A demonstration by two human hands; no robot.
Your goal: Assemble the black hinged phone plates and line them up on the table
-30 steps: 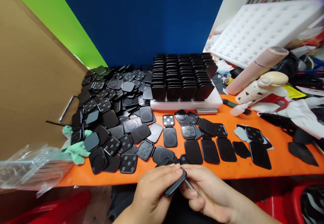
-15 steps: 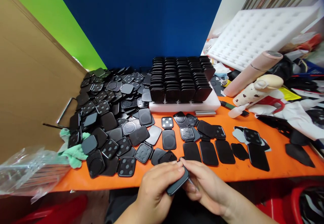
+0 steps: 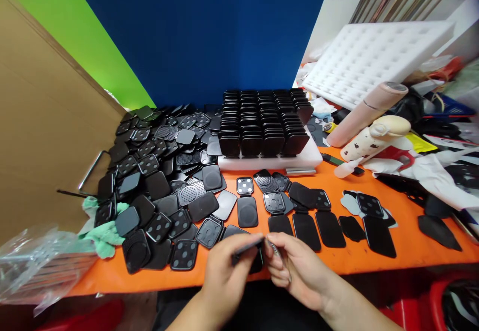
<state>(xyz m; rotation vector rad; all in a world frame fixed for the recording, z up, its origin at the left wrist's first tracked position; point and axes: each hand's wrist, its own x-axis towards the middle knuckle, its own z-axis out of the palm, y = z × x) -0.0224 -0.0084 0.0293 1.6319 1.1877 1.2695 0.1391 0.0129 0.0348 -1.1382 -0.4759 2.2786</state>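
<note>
Grip closed, left hand [image 3: 226,265] pinching a thin black case [image 3: 248,246], right hand [image 3: 297,267] a slim metal tool [image 3: 274,248], above the worktop [image 3: 415,253]; beyond, racked cases [image 3: 251,129] on a foam block [image 3: 262,164] seem finished, loose cases [image 3: 202,207] unfinished.

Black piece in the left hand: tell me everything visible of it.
The black piece looks thin, flat and plastic. The left hand pinches it at a tilt, seen nearly edge-on, near the front edge of the orange table. One end points toward the right hand; contact there is unclear. The left hand hides part of it.
</note>
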